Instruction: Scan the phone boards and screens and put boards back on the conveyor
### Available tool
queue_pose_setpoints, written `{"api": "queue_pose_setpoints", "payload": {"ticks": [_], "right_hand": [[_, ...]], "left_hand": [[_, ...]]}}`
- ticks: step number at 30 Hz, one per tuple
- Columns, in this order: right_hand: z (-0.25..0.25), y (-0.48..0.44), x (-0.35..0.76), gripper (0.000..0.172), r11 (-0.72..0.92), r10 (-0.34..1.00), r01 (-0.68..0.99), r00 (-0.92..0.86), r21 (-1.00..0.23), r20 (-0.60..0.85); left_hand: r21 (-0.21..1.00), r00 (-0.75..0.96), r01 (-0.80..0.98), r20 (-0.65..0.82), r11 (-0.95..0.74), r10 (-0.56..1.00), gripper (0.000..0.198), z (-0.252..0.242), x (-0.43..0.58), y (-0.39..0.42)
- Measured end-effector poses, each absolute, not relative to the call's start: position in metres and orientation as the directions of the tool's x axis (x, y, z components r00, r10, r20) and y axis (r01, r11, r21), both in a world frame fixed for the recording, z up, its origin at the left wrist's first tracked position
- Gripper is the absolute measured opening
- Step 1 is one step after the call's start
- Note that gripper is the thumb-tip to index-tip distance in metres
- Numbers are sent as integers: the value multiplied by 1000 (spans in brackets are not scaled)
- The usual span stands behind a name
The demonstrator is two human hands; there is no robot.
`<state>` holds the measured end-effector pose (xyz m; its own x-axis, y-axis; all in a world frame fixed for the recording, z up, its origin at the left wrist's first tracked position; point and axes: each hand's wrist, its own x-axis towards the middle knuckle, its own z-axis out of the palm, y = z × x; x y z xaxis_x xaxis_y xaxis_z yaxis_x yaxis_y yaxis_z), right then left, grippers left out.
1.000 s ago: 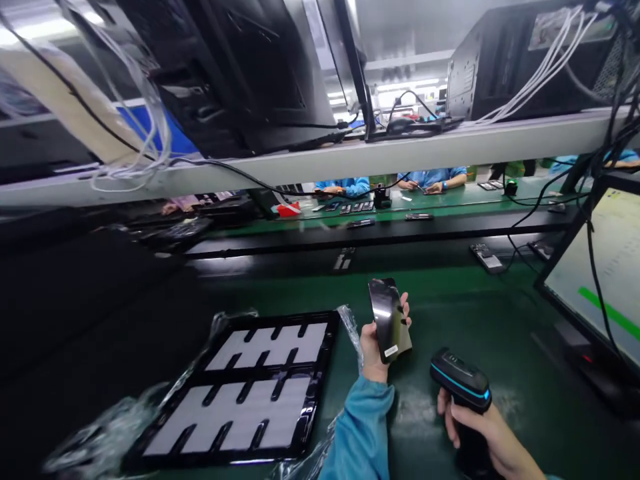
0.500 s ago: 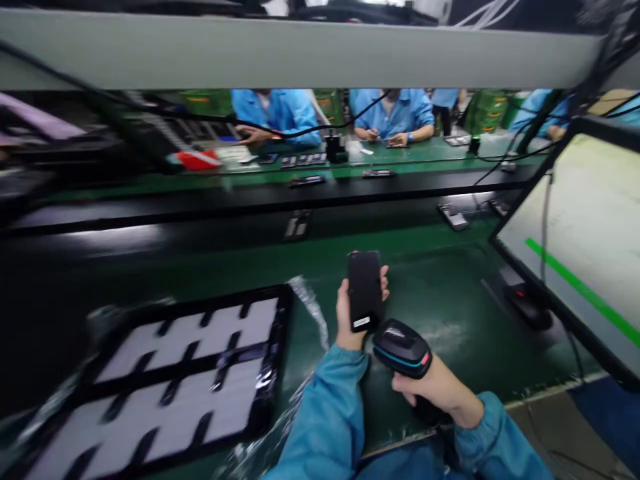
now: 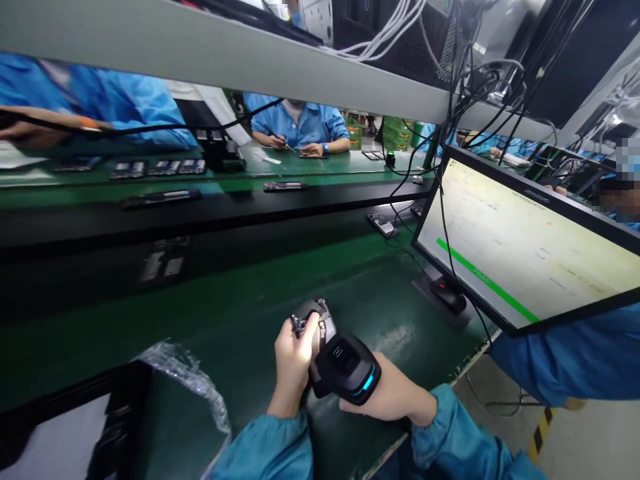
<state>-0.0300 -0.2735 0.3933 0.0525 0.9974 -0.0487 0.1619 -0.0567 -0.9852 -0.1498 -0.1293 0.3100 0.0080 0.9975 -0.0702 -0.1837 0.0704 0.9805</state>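
Note:
My left hand [image 3: 293,360] is closed around a phone assembly [image 3: 329,325], its inner side up with small metal parts and a flex strip showing. The thumb presses on its top. In my right hand [image 3: 387,393] is a black handheld barcode scanner [image 3: 347,367] with a blue light, its head over the near end of the phone assembly and partly hiding it. Whether the two touch, I cannot tell. A monitor [image 3: 530,240] stands to the right, showing a green bar that reads PASS.
A black tray [image 3: 130,407] with pale slots and crumpled plastic film [image 3: 190,373] lies at lower left. A mouse [image 3: 449,295] sits under the monitor. Cables [image 3: 445,200] hang before the screen. Beyond the dark rail [image 3: 240,210], co-workers in blue sit at a bench.
The view has swung right, bringing the monitor fully in. The phone in my left hand shows its open inner side instead of its dark face. The scanner head has moved over it.

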Motion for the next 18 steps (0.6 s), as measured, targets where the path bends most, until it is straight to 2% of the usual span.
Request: {"api": "queue_pose_setpoints", "payload": {"ticks": [6,9,14,18], "right_hand": [[391,-267,-46,29,-111,993,230,54,-967,-101],[391,-270,-50,24,-85,996,228,31,-970,-80],[390,-279,-48,24,-65,997,253,62,-965,-51],[395,-276,-47,24,-72,994,294,-57,-953,-92]], "left_hand": [[1000,-115,15,22,-21,993,42,314,-155,-130],[996,-175,65,72,-61,982,39,315,-156,-130],[985,-208,48,171,-164,963,33,326,-159,-136],[972,-230,10,231,-235,945,39,333,-159,-135]]}}
